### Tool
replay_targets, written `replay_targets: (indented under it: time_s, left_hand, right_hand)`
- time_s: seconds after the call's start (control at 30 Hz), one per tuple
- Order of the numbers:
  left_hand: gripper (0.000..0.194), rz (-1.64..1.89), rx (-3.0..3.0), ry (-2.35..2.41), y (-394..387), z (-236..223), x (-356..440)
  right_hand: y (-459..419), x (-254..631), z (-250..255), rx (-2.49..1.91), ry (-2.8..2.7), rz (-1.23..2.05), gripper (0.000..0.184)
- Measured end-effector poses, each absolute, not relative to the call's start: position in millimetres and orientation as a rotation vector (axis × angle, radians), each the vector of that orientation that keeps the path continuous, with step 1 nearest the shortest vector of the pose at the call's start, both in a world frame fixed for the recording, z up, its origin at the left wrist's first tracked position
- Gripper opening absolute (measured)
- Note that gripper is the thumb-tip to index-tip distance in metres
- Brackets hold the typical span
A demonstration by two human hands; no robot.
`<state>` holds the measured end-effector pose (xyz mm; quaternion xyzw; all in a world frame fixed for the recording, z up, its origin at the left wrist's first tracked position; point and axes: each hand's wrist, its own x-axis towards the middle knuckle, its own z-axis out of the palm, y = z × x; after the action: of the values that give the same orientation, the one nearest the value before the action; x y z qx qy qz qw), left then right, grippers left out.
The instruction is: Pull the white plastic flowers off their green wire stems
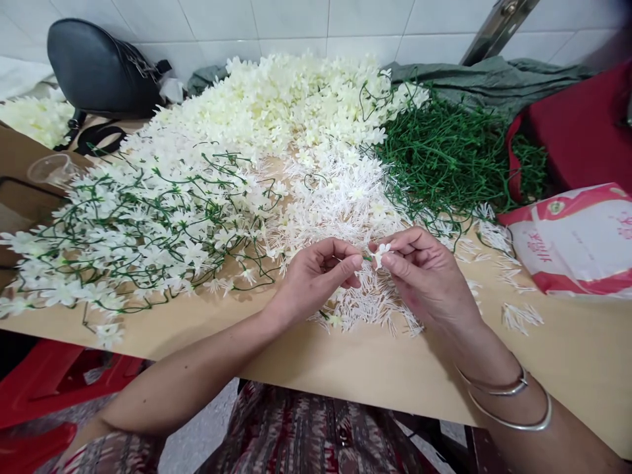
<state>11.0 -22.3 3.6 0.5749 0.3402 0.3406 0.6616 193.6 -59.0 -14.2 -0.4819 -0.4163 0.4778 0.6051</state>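
My left hand point(323, 273) pinches a green plastic stem point(367, 258) between thumb and fingertips. Close against the stem's tip, my right hand point(424, 270) grips a small white artificial flower point(380, 254) by its petals. Both hands are held above a heap of white stamen pieces point(340, 210) on the table. Left of them spreads a pile of white flowers on green stems point(162, 230). Behind lies a mound of loose cream flower heads point(281, 99). A tangle of bare green stems point(444, 151) rests at the back right.
A black bag point(101, 69) stands at the back left beside a clear plastic cup point(54, 170). To the right are a pink and white packet point(577, 240) and a dark red bag point(582, 131). Red plastic stools point(54, 375) stand below the table's left edge.
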Motion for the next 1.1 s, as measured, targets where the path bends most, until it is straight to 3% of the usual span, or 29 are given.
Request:
replay_targets:
  time_s: [0.37,1.1]
  left_hand:
    - [0.02,0.762,1.2,0.786,-26,7,11]
    - [0.024,0.774,1.203,0.716,-28,2,11]
  right_hand:
    - [-61,195,-13,-1.045,-0.892,1.267,0.025]
    - [-59,203,-17,-1.046,-0.829,1.464,0.029]
